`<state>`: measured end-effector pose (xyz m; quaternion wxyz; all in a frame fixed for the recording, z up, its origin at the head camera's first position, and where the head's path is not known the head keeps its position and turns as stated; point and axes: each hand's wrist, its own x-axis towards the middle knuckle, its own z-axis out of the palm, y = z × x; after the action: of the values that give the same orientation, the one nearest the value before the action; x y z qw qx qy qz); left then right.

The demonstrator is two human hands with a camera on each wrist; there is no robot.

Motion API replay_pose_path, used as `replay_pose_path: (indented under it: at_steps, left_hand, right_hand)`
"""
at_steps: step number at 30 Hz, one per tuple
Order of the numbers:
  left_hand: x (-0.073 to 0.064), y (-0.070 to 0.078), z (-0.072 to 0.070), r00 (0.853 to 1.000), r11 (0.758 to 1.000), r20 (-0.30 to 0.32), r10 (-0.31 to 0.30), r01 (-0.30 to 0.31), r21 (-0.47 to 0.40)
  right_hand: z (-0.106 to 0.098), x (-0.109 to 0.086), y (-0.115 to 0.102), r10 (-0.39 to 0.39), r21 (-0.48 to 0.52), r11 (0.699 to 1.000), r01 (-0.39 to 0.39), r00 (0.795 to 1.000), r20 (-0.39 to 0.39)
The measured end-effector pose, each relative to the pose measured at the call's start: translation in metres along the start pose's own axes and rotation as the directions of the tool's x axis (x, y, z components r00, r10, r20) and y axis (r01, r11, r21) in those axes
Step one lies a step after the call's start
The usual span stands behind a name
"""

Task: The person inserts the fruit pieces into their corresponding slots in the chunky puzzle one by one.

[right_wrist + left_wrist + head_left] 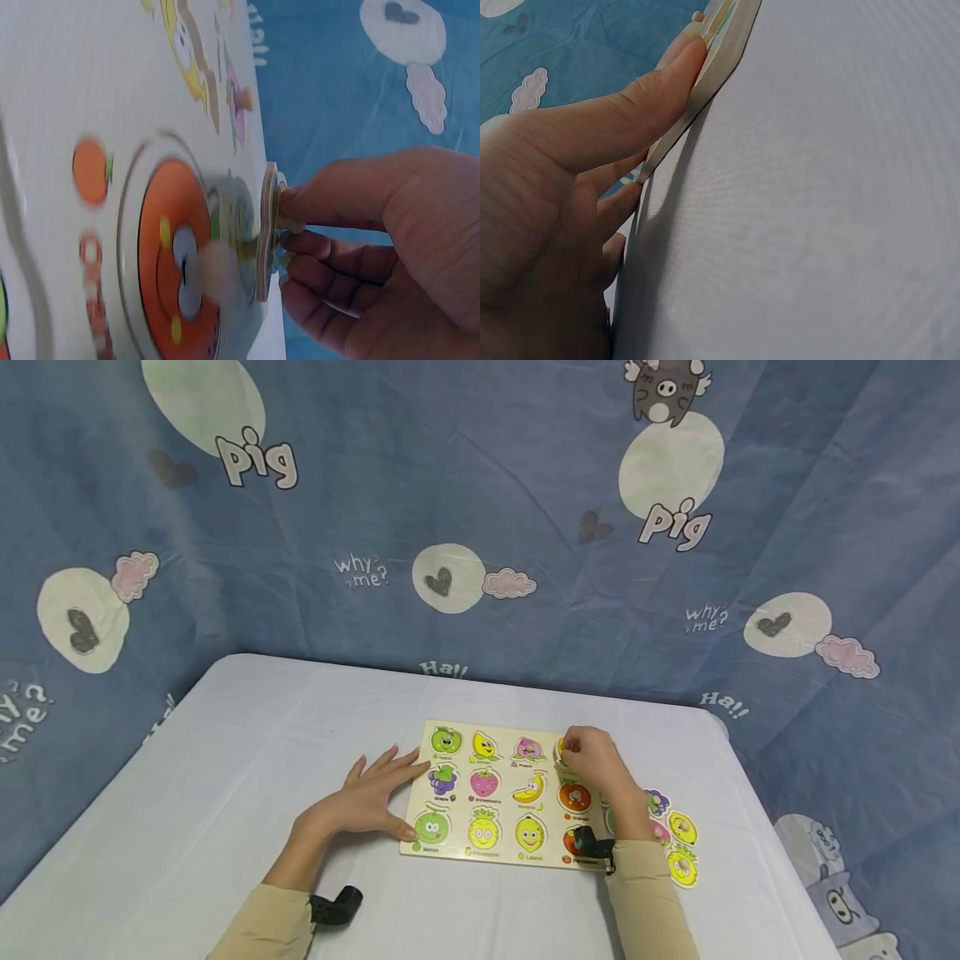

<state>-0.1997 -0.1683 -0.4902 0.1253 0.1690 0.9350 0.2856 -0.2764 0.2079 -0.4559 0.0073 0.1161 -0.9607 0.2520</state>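
Note:
A wooden fruit puzzle board [462,814] lies on the table, with rows of fruit pictures and printed names. My left hand [367,797] rests at the board's left edge, fingers spread, its thumb [656,94] touching the rim. Over the top right corner of the board, my right hand [596,762] pinches a puzzle piece [266,236] by its small knob. That piece stands nearly edge-on in the right wrist view, close over its picture, so its face is mostly hidden. Just below it is the orange piece [161,247], which has a blurred knob.
Several loose fruit pieces, among them a pineapple [683,867] and a grape bunch [657,802], lie right of the board, partly behind my right forearm. White cloth [247,777] covers the table. A blue printed curtain [480,485] hangs behind it.

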Motion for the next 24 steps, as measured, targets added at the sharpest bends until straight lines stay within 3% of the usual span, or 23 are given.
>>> replay_pose_path:
  at_steps: [5,15,24]
  left_hand:
    - [-0.001,-0.001,0.0,1.0,1.0,0.002,0.0,0.0,0.001]
    - [-0.002,0.002,-0.002,1.0,1.0,0.008,-0.001,0.001,-0.001]
    - [-0.002,0.0,-0.001,1.0,1.0,0.002,0.0,0.0,-0.003]
  right_hand:
    - [0.006,0.005,-0.009,-0.028,0.013,1.0,0.028,1.0,0.006]
    - [0.015,0.006,-0.02,-0.013,0.02,1.0,0.013,1.0,0.02]
    - [0.021,0.008,-0.034,-0.061,0.029,0.998,0.06,0.998,0.03]
